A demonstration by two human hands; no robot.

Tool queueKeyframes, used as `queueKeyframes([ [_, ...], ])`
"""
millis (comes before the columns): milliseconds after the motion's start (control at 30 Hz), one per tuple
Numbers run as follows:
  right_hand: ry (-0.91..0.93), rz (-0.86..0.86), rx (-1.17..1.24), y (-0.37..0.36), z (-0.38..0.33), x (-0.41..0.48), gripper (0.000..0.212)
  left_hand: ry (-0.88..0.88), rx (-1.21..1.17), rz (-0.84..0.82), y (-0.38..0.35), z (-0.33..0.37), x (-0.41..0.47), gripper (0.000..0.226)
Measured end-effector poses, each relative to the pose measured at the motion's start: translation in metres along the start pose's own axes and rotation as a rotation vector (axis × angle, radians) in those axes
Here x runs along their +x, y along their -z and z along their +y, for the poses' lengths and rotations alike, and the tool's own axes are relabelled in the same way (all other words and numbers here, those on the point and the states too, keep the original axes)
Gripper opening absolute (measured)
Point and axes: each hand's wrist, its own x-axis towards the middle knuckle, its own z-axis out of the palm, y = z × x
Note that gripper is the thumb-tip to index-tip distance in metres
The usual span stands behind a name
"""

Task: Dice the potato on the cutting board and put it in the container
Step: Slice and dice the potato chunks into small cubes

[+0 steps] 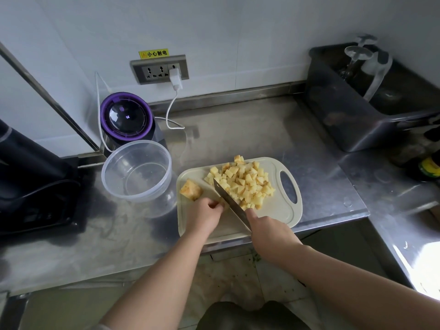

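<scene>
A pale cutting board (pixel 281 210) lies on the steel counter near its front edge. A heap of yellow potato dice (pixel 245 182) covers the board's middle. One larger uncut potato chunk (pixel 191 189) sits at the board's left end. My right hand (pixel 269 231) grips the handle of a cleaver (pixel 229 201), whose blade stands against the left side of the heap. My left hand (pixel 206 213) has its fingers curled against a small potato piece right beside the blade. A clear round container (pixel 137 171) stands to the left of the board.
A purple-rimmed appliance (pixel 126 116) with a white cable stands behind the container, below a wall socket (pixel 159 70). A black device (pixel 31 182) fills the left side. A dark tub (pixel 362 103) with glassware sits back right, bottles (pixel 428 167) beside it.
</scene>
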Motion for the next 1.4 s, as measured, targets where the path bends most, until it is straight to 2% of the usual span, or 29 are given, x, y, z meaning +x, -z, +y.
queueKeyframes([
  [167,0.025,-0.033,-0.027,0.004,0.003,-0.005,0.047,0.033,-0.083,0.06,-0.005,-0.003,-0.004,0.009],
  [233,0.026,-0.035,-0.029,0.005,0.004,-0.006,0.048,0.031,-0.097,0.068,-0.006,-0.003,-0.006,0.018],
  [300,0.018,-0.001,-0.015,0.007,0.004,-0.005,0.046,0.041,-0.128,0.059,-0.006,-0.003,-0.005,0.022],
  [400,0.011,0.056,0.017,0.009,0.003,-0.01,0.048,0.067,-0.134,0.026,-0.005,-0.004,-0.003,0.015],
  [567,0.045,0.026,-0.02,0.007,-0.003,-0.022,0.055,0.096,-0.183,0.001,-0.007,-0.007,0.001,0.009],
  [1033,0.062,0.005,-0.069,0.002,-0.005,-0.023,0.052,0.094,-0.181,0.007,-0.006,-0.008,0.001,0.012],
  [1400,0.057,-0.078,-0.049,0.004,-0.003,-0.01,0.05,0.075,-0.159,0.027,-0.006,-0.009,0.003,0.02],
])
